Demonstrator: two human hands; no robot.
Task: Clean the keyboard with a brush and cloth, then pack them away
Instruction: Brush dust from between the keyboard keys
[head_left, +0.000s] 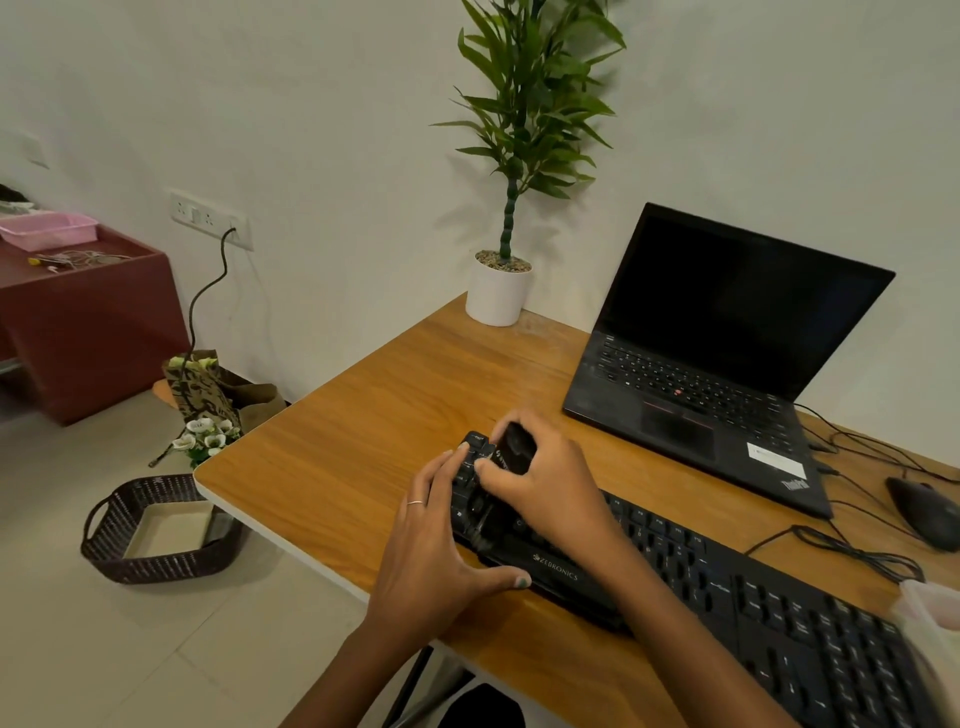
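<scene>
A black Zebronics keyboard (727, 587) lies diagonally across the wooden desk (363, 415). My right hand (540, 488) grips a black brush (517, 449) and holds it down on the keys at the keyboard's left end. My left hand (441, 551) rests at that same end, fingers straight along the edge and thumb pressed on the front rim. The brush's bristles are hidden under my right hand. No cloth shows clearly; a pale blurred thing (930, 608) sits at the right edge.
An open black laptop (727, 332) stands behind the keyboard, a mouse (924, 514) and cables (852, 551) to its right. A potted plant (501, 280) is at the desk's back corner. On the floor left sit a dark woven basket (156, 530) and a paper bag with flowers (208, 410).
</scene>
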